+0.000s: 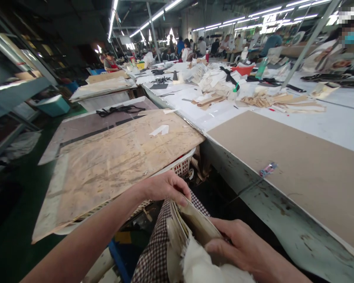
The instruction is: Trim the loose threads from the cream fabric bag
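Over my lap, on checked cloth (153, 251), I hold a stack of cream fabric pieces (179, 224) with several layered edges. My left hand (169, 186) pinches the stack's far upper corner between thumb and fingers. Lower and to the right, my right hand (233, 243) grips the near side, its thumb on top and fingers behind the outer piece. A frayed white bit of cloth (203, 263) hangs at the front, below the right thumb. The lower part of the stack runs out of the picture.
Left of me lies a worn wooden board (124, 153) over a plastic basket (183, 165). At right is a long table with a brown sheet (295, 165) and a small tool (268, 169) at its edge. Fabric scraps (218, 80) pile up farther back, and several people work beyond.
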`<state>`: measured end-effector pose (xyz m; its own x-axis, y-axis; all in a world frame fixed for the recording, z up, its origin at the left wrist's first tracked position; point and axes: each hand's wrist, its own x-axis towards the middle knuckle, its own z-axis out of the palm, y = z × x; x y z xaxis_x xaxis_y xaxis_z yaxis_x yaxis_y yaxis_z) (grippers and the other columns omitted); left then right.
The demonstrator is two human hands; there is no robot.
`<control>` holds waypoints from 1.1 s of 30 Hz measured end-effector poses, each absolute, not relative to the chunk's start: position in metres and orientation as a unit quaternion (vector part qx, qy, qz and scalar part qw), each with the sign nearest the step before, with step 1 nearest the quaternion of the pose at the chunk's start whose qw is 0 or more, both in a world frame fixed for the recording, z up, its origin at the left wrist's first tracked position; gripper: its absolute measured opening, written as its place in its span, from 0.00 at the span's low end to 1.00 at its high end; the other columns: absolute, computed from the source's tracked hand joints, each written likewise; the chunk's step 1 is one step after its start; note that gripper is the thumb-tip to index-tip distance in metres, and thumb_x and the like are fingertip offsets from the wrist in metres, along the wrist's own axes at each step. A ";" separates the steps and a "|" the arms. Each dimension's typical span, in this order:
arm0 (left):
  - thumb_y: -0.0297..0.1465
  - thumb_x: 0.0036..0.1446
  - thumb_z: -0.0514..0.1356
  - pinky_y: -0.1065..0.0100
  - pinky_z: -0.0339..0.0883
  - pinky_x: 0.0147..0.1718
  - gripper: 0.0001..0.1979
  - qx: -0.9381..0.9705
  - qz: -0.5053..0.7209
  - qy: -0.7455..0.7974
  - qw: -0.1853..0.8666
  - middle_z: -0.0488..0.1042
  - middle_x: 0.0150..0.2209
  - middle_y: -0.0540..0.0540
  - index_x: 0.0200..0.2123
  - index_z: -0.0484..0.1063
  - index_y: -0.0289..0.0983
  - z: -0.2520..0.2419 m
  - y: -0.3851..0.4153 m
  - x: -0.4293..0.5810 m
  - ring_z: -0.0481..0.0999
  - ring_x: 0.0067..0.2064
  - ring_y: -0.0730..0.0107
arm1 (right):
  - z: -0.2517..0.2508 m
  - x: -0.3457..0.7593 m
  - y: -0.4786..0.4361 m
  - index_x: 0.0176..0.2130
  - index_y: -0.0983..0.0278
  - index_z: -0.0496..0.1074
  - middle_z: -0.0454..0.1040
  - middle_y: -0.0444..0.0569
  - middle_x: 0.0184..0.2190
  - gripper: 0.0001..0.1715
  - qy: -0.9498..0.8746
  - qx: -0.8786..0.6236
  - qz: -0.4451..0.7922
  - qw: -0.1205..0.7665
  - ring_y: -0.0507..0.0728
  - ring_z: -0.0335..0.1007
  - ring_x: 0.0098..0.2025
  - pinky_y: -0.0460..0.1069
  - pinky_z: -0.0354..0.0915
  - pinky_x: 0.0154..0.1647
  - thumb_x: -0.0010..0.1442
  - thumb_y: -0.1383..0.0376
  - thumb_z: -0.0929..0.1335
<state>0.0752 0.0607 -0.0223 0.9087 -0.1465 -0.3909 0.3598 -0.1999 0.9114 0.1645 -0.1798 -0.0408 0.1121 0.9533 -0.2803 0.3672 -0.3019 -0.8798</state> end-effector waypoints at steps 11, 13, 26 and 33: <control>0.35 0.46 0.70 0.73 0.69 0.37 0.11 0.731 -0.220 0.041 0.644 0.79 0.30 0.47 0.33 0.82 0.34 -0.031 0.071 0.081 0.75 0.34 0.69 | -0.041 0.171 -0.176 0.61 0.53 0.65 0.73 0.45 0.50 0.24 -0.495 -0.600 0.483 0.401 0.57 0.70 0.51 0.47 0.64 0.53 0.70 0.55 0.57; 0.36 0.46 0.71 0.72 0.70 0.36 0.12 0.729 -0.218 0.047 0.647 0.79 0.30 0.46 0.33 0.82 0.34 -0.033 0.071 0.081 0.76 0.33 0.69 | -0.043 0.170 -0.171 0.61 0.50 0.65 0.73 0.43 0.51 0.23 -0.515 -0.608 0.454 0.398 0.55 0.70 0.51 0.45 0.64 0.53 0.71 0.55 0.57; 0.34 0.47 0.70 0.75 0.68 0.35 0.10 0.724 -0.202 0.045 0.658 0.78 0.29 0.48 0.33 0.81 0.34 -0.035 0.067 0.084 0.75 0.32 0.72 | -0.045 0.171 -0.138 0.28 0.64 0.65 0.59 0.42 0.22 0.32 -0.535 -0.683 0.383 0.318 0.49 0.53 0.24 0.45 0.53 0.26 0.70 0.48 0.50; 0.33 0.47 0.70 0.74 0.69 0.34 0.10 0.725 -0.203 0.056 0.656 0.79 0.30 0.47 0.33 0.81 0.33 -0.043 0.070 0.079 0.75 0.33 0.70 | -0.046 0.180 -0.173 0.54 0.57 0.70 0.72 0.44 0.38 0.25 -0.465 -0.611 0.521 0.373 0.53 0.66 0.37 0.45 0.63 0.36 0.71 0.50 0.55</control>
